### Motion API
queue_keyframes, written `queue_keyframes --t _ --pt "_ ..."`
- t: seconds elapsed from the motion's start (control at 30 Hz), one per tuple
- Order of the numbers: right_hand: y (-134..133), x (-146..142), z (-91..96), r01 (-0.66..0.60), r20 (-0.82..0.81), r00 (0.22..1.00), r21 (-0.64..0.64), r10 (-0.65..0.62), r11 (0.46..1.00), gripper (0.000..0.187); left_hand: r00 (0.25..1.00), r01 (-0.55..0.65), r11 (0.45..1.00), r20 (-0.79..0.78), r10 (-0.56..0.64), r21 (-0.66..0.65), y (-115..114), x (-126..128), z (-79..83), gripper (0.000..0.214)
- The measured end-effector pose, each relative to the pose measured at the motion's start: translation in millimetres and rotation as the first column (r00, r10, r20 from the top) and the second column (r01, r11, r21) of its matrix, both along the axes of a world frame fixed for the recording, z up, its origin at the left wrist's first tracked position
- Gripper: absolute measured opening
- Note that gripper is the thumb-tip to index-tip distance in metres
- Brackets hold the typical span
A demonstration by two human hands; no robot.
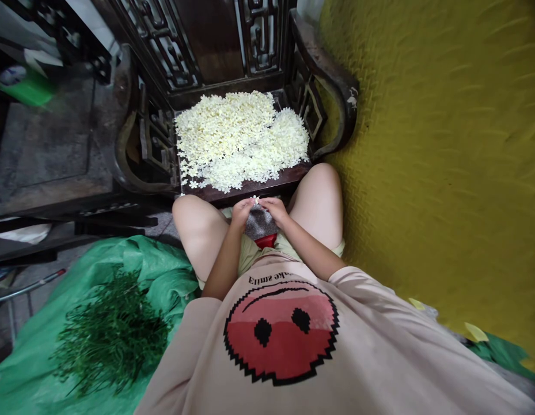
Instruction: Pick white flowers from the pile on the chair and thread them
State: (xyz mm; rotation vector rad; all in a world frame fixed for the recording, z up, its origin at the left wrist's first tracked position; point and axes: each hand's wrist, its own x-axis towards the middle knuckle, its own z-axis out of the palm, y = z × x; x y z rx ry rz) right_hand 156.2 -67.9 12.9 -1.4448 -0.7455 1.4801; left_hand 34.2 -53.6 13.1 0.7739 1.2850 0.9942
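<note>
My left hand [241, 212] and my right hand [274, 210] meet over my lap, fingers pinched together on a small white flower [255, 200]. Under both hands lies a grey speckled thing [259, 223] with a red part [266, 241] below it; what it is I cannot make out. Just beyond my knees, a big heap of small white flowers [239, 138] covers the seat of a dark carved wooden chair [327, 69].
A green sheet [133, 253] spreads on the floor at my left with a pile of thin green stems [112, 334] on it. A yellow textured wall [444, 161] rises close at my right. A dark table [46, 150] stands at the left, a metal rod [25, 286] below it.
</note>
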Motion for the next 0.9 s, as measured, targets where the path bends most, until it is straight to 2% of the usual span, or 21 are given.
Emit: queue_keyframes --t 0.27,0.5,0.8,0.9 --pt "0.4 -2.4 -5.6 -0.028 0.003 1.0 0.007 0.028 1.0 0.019 1.0 -0.014 1.0 -0.022 0.014 0.01 -2.5 2.0 -1.4 0.025" --pt "2.3 -4.1 -8.5 -0.052 -0.016 0.998 0.027 0.053 0.998 0.023 0.987 -0.045 0.984 0.147 0.07 -0.17 -1.8 2.9 -0.9 0.022" --pt "3.0 -9.0 -8.7 -0.096 -0.038 0.994 0.051 0.098 0.994 0.023 0.914 -0.109 0.949 0.345 0.213 -0.296 0.1 5.1 5.7 0.017" --pt "2.4 -7.1 -10.8 -0.079 -0.035 0.996 0.02 0.08 0.997 0.022 0.863 -0.245 0.924 0.369 0.345 -0.293 8.2 -6.0 11.3 0.018"
